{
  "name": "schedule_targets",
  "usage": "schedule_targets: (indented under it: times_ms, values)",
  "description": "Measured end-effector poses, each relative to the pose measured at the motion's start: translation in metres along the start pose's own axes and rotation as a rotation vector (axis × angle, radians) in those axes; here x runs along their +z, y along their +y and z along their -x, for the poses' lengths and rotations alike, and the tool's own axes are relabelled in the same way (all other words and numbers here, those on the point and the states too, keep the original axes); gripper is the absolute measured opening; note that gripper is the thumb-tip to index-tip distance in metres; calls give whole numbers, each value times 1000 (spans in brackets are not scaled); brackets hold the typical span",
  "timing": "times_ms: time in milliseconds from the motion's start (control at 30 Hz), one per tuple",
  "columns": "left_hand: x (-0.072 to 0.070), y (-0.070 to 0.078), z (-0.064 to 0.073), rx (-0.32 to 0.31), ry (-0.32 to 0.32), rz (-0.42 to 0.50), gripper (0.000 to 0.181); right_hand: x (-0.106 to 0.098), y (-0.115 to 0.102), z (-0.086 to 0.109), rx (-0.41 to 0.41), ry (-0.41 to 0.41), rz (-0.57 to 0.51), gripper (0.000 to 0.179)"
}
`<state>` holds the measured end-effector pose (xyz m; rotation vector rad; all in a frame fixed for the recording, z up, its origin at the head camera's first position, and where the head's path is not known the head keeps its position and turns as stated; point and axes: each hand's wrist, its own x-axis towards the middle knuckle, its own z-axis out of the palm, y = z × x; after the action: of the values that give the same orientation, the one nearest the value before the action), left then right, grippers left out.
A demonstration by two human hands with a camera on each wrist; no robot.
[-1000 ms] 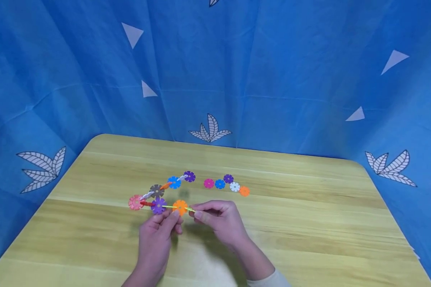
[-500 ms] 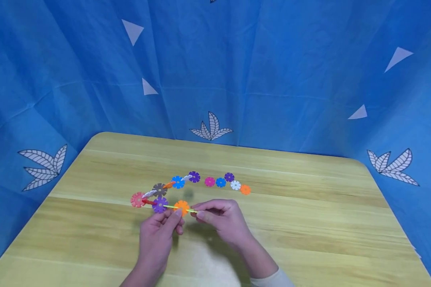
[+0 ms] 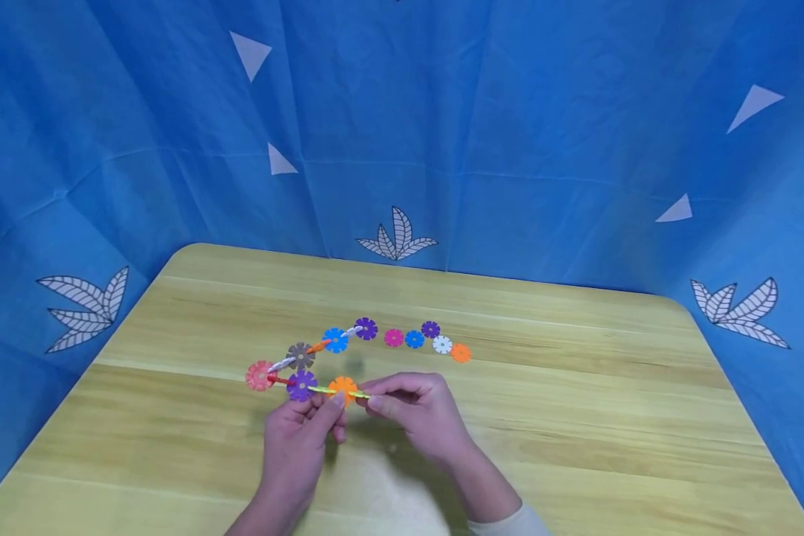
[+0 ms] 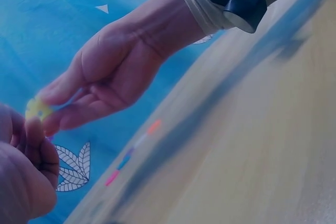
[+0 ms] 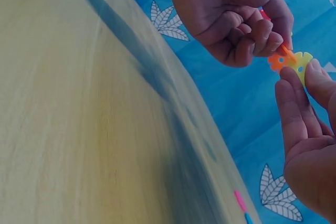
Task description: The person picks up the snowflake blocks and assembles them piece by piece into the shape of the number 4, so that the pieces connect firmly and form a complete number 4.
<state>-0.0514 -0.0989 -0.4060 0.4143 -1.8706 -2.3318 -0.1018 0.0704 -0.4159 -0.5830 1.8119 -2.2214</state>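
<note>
Above the bench, my left hand pinches an orange disc, my right hand a yellow disc; a crooked push could spring the chain apart.

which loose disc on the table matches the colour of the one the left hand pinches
The loose orange disc, rightmost in the head view; the other four are the pink disc, blue disc, purple disc and white disc.
</note>
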Motion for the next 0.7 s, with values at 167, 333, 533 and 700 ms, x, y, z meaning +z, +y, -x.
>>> schedule_targets:
  times_ms: [167,333,533,700]
  values:
    - [1,-2,1,15,2,-23,16,0,1,0,3,7,8,16]
    - [3,-3,0,40,2,-24,15,1,2,0,-19,15,33,16]
    - [4,-3,-1,39,23,-35,13,0,3,-1,-12,12,30,22]
    - [3,-2,-3,33,56,-53,15,-7,2,-1,-1,20,52,31]
